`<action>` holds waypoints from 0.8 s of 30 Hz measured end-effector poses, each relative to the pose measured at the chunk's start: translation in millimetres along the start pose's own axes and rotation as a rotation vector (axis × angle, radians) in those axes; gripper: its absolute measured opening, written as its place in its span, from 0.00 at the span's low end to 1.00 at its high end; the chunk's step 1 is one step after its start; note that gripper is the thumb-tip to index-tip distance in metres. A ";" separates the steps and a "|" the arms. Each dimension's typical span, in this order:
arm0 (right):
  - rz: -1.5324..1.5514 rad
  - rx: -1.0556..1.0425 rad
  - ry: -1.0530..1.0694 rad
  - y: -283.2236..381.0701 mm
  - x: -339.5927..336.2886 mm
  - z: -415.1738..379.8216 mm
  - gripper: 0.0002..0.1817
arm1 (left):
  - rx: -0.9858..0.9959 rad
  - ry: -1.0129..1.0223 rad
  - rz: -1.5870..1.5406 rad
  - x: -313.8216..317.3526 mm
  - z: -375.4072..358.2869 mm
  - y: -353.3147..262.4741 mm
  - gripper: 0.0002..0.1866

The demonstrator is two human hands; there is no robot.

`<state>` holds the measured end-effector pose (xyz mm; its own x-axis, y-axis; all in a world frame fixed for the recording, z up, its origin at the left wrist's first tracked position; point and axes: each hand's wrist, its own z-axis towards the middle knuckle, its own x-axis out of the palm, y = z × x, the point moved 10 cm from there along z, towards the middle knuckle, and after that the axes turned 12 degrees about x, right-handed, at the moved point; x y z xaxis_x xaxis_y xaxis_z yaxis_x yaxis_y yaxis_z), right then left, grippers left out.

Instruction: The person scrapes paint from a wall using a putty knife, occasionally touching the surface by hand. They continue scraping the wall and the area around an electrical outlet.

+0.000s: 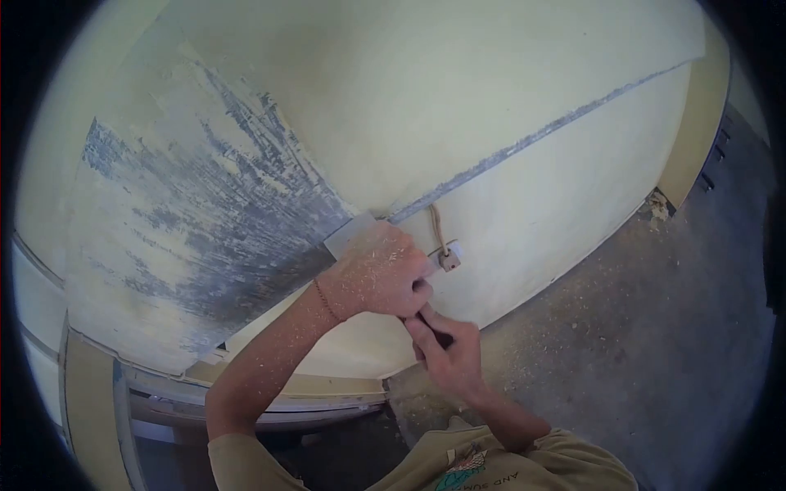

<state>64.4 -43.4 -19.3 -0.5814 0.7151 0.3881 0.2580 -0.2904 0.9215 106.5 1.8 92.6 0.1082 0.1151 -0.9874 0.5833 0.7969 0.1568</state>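
A scraper with a flat, pale blade [342, 237] lies against the painted surface [442, 90] at the lower edge of a stripped patch [237, 196]. My left hand [381, 266] is closed over the front of the tool, and flakes of paint dust cover its back and wrist. Behind it, my right hand [450, 352] wraps round the dark handle [438, 331]. Most of the handle is hidden by my fingers. Grey-blue streaks show through the pale paint in the patch.
Just right of my left hand, a small socket box [449, 259] hangs with a cable [435, 221] running up from it. A bare strip [532, 143] crosses the surface. Paint flakes litter the grey floor [606, 352]. A yellowish frame [90, 393] stands at lower left.
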 end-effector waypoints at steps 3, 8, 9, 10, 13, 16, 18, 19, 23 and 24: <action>0.121 0.130 0.108 -2.3 -0.8 4.0 0.19 | -0.009 -0.057 0.018 -2.1 -1.2 -1.8 0.12; 0.149 0.107 0.060 -0.2 0.5 -11.1 0.18 | -0.098 0.073 -0.046 0.0 -2.3 -1.5 0.10; 0.175 0.100 0.052 -0.5 -0.5 -9.9 0.18 | -0.102 0.071 -0.035 2.9 -2.3 -1.2 0.10; 0.178 0.091 0.052 -2.0 -0.2 -8.2 0.18 | -0.107 0.068 -0.026 4.3 -2.2 -1.0 0.10; 0.153 0.067 0.028 -7.0 -0.5 -5.4 0.18 | -0.082 0.054 -0.054 3.9 -2.0 -2.2 0.11; 0.103 0.016 0.002 -1.8 -0.6 -5.1 0.17 | -0.068 0.043 -0.013 5.8 -2.7 -2.1 0.11; 0.152 0.122 0.032 -8.4 4.3 -4.2 0.18 | -0.087 0.097 -0.030 4.6 -1.8 1.7 0.10; 0.146 0.121 0.031 -5.2 7.5 -6.1 0.18 | -0.110 0.155 -0.049 6.1 -2.9 3.8 0.10; 0.142 0.080 0.019 3.2 17.7 -14.3 0.17 | -0.093 0.187 -0.078 -3.8 -5.1 3.1 0.09; 0.109 0.019 -0.020 8.8 14.3 -17.1 0.17 | -0.065 0.140 -0.092 -7.9 -3.0 0.8 0.09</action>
<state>45.2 -46.6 -5.4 -0.5333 0.6930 0.4851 0.3333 -0.3549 0.8735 103.7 3.4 100.6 -0.0589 0.1172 -0.9914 0.5317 0.8442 0.0682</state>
